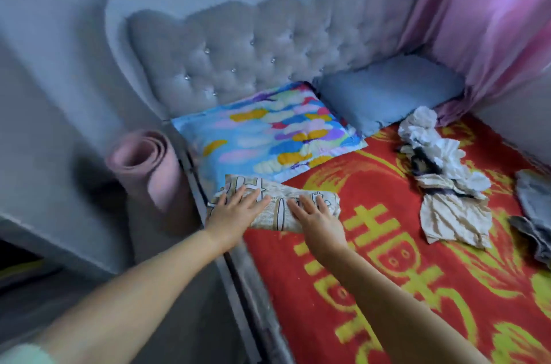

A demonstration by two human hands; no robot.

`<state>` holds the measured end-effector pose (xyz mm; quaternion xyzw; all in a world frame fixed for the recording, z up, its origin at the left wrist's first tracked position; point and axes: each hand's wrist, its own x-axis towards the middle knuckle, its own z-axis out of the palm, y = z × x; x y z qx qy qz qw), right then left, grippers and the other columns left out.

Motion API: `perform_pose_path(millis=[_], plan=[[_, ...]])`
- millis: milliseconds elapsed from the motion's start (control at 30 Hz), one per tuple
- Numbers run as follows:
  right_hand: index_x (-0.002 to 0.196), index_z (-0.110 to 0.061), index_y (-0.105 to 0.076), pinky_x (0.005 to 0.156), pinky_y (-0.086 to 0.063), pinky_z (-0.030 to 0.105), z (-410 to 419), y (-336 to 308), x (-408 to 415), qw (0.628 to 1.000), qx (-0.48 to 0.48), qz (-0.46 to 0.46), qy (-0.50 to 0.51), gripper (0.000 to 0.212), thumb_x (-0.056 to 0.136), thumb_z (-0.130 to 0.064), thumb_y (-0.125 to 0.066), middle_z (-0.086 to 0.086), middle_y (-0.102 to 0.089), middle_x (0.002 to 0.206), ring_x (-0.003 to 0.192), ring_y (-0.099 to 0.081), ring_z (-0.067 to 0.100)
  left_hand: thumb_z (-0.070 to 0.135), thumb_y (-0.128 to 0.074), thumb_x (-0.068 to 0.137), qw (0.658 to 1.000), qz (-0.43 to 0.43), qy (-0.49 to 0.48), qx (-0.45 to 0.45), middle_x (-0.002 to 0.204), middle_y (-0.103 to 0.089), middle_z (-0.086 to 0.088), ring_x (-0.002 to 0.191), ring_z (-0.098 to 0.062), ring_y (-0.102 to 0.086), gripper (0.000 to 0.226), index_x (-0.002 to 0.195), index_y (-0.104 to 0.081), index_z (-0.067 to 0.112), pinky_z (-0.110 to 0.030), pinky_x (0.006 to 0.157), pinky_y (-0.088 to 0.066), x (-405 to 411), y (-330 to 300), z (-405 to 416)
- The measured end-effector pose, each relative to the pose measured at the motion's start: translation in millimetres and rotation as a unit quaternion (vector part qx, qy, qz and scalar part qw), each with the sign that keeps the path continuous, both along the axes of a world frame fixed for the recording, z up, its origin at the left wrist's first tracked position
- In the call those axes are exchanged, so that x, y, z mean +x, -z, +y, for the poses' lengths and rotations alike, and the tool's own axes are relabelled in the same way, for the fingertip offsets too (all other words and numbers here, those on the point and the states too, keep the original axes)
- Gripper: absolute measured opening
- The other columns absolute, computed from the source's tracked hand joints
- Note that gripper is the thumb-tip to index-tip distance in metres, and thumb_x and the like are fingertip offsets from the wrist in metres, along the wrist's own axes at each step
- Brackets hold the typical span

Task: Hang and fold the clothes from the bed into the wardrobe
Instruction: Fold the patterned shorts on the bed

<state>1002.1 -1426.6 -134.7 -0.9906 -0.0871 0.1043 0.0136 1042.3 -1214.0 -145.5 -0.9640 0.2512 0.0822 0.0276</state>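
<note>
The folded cloth [277, 205], a beige one with dark line marks, lies on the red blanket [387, 259] right at the near-left edge of the bed, with its far corner just touching the bright pillow [268, 137]. The left hand [235, 211] lies flat on its left part and the right hand [317, 214] lies flat on its right part. The fingers of both hands are straight and a little spread, pressing down, not holding. I think the person is patting the fold flat. What could go wrong? The cloth sits so close to the bed edge that a push to the left might slide it off, down into the gap by the pink rolled mat [146, 166]. If the hands lift it with a loose hold, the fold might fall open, because soft cloth slips and flops. Then it would need folding again. Farther right on the blanket lies a crumpled white cloth [447, 178] with dark stripes, not folded yet. Near the right side there is a grey cloth [533, 208], partly cut off. Those two are well apart from the hands, so a long reach over could drag the blanket and bump the neat fold. The blue pillow [387, 92] rests by the headboard [238, 59]. The wardrobe is not in view, so I cannot tell how far the cloth must be carried.
</note>
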Motion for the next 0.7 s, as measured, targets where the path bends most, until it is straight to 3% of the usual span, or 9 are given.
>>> perform_pose_path(millis=[200,400,600,700], plan=[[0.153,-0.035,-0.008,0.104,-0.042,0.048,186,-21,-7,0.98,-0.012,0.014,-0.197,0.082,0.089,0.005,-0.042,-0.007,-0.01,0.16,0.148,-0.006,0.031,-0.005,-0.035,0.088,0.986,-0.011,-0.165,0.0,0.159,-0.01,0.004,0.147,-0.026,-0.006,0.079,0.152,-0.005,0.031,-0.046,0.115,-0.019,-88,-11,191],[0.152,-0.033,-0.014,0.101,-0.044,0.048,403,-25,-77,0.937,-0.008,0.011,-0.349,0.071,0.094,-0.001,-0.039,-0.007,-0.013,0.158,0.147,-0.01,0.031,-0.003,-0.036,0.09,0.956,-0.005,-0.292,0.02,0.159,-0.012,0.001,0.147,-0.023,-0.008,0.077,0.153,-0.006,0.029,-0.041,0.115,-0.021,-221,-23,383],[0.149,-0.033,-0.019,0.095,-0.047,0.047,580,-25,-156,0.903,0.027,0.021,-0.428,0.069,0.093,-0.008,-0.05,-0.003,-0.021,0.153,0.142,-0.017,0.027,-0.005,-0.04,0.086,0.929,-0.003,-0.368,0.033,0.156,-0.017,0.001,0.144,-0.019,-0.014,0.084,0.153,-0.004,0.029,-0.038,0.108,-0.028,-336,-43,535],[0.15,-0.033,-0.02,0.098,-0.045,0.048,631,-21,-176,0.898,0.028,0.044,-0.436,0.068,0.094,-0.004,-0.044,-0.002,-0.021,0.155,0.144,-0.016,0.028,-0.005,-0.042,0.085,0.921,0.012,-0.389,0.032,0.155,-0.018,0.0,0.144,-0.019,-0.015,0.083,0.153,-0.007,0.028,-0.039,0.106,-0.03,-361,-39,581]])
